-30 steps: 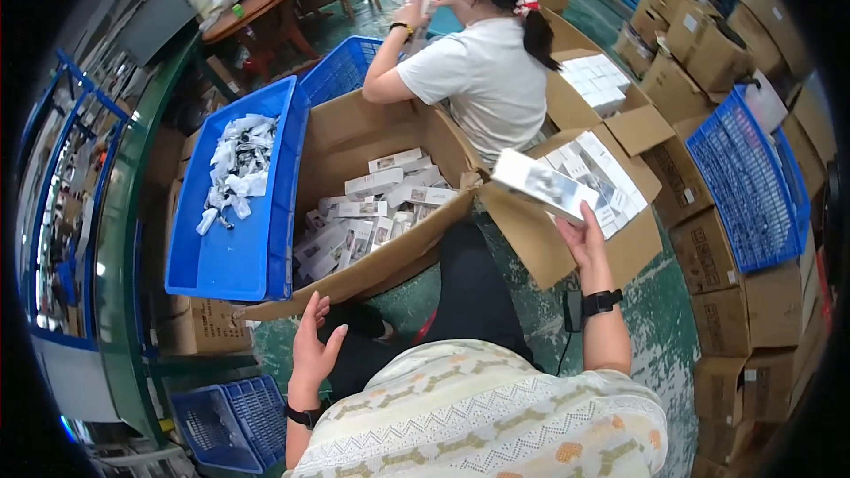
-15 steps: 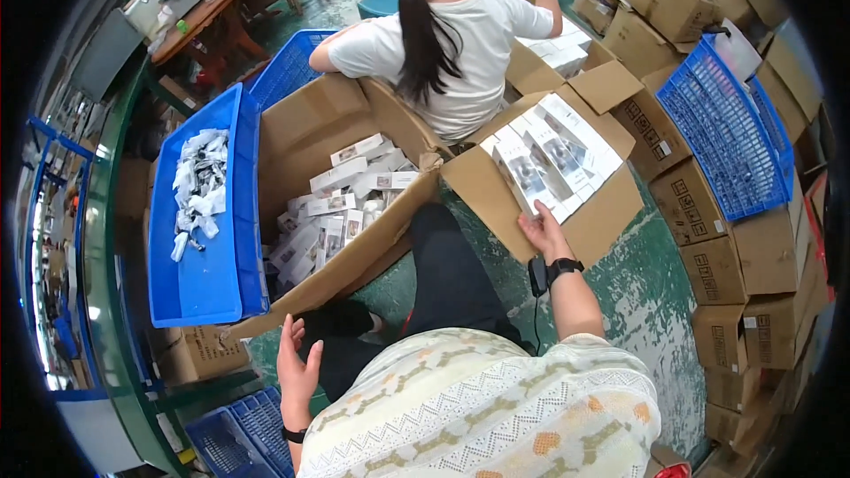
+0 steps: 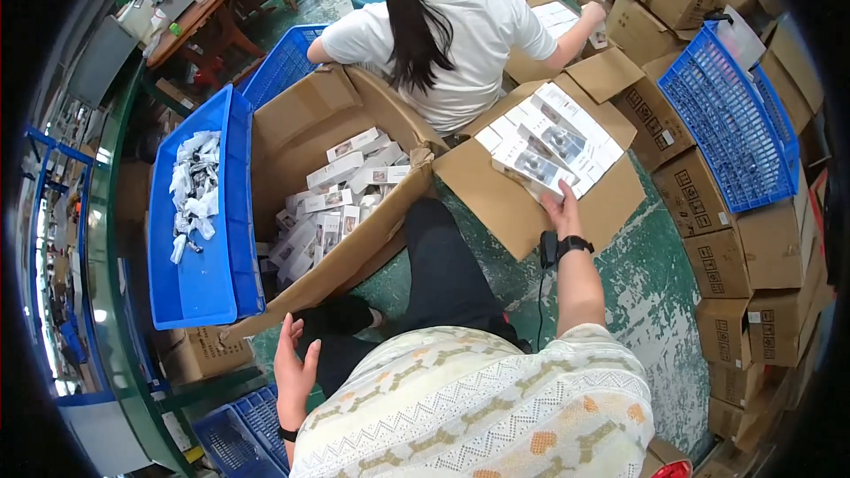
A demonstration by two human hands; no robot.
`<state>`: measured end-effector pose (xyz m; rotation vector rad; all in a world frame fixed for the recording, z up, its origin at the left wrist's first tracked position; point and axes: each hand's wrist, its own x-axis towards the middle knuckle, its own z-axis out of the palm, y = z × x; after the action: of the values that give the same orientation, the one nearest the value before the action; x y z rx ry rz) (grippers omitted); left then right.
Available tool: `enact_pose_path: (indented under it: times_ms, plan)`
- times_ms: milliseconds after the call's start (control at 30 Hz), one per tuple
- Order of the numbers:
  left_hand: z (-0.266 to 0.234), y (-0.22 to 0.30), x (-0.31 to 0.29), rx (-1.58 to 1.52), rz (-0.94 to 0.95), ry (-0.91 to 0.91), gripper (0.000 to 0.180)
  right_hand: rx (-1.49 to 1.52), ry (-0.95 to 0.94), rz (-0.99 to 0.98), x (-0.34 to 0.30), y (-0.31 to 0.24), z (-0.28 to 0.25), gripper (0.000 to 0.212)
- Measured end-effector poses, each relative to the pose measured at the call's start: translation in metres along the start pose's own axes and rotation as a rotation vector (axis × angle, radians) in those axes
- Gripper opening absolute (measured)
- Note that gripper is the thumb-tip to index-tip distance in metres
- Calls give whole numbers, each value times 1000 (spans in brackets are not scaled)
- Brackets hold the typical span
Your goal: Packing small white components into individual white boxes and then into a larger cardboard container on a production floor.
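Note:
My right hand [image 3: 560, 206] is at the near edge of an open carton [image 3: 474, 175] filled with rows of small white boxes [image 3: 589, 152]. Its thumb and fingers close on the near end of a small white box [image 3: 529, 168] with a picture on its face. That box lies tilted over the others. My left hand [image 3: 295, 361] is raised beside my lap, fingers apart, with nothing in it. Ahead of it stands a large carton [image 3: 305, 119] holding a loose heap of small white boxes [image 3: 329, 201].
A blue tray [image 3: 190, 288] with bagged small parts [image 3: 195, 177] rests on the large carton's left side. A co-worker in a white shirt [image 3: 478, 40] sits ahead, reaching into another carton. Stacked cartons [image 3: 699, 199] and a blue crate [image 3: 730, 124] line the right.
My right hand has moved slightly up and right, and the small white box at its fingers has tilted and shifted. The co-worker's arm has come down toward a carton. My left hand stays nearly still.

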<state>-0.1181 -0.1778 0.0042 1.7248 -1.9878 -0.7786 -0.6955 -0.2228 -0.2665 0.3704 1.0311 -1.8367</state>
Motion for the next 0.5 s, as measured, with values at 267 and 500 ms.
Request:
enact_pose_path:
  times_ms: [267,500]
  plan:
    - [-1,-9,-6,-31,-103,22,65,-634,-94,-690,18,-32,4,53]
    - [-5,-50,-28,-14,-110,78,63,-933,178,-282,-49,-105,95,53]
